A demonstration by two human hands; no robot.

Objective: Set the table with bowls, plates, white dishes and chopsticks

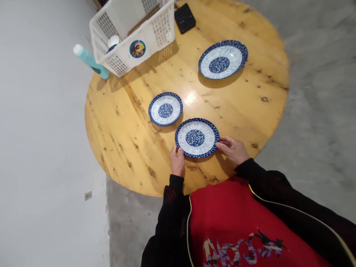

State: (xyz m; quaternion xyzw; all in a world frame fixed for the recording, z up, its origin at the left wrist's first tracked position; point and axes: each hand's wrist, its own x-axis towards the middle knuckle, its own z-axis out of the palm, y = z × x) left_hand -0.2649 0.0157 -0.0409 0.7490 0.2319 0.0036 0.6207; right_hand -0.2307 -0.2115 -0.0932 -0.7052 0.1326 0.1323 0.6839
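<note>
Between my two hands is a round blue-and-white plate, near the front edge of the table. My left hand grips its lower left rim, thumb on top and fingers partly hidden. On the right, my right hand pinches the rim with the thumb above and the fingers at the side. A smaller plate of the same pattern lies just beyond, up and to the left. Farther off to the right sits a larger oval-looking plate with the same dark blue border.
The round wooden table carries a white plastic basket at the back left, with a cup and some sticks inside. A turquoise bottle stands left of it. Right of the basket lies a black flat box.
</note>
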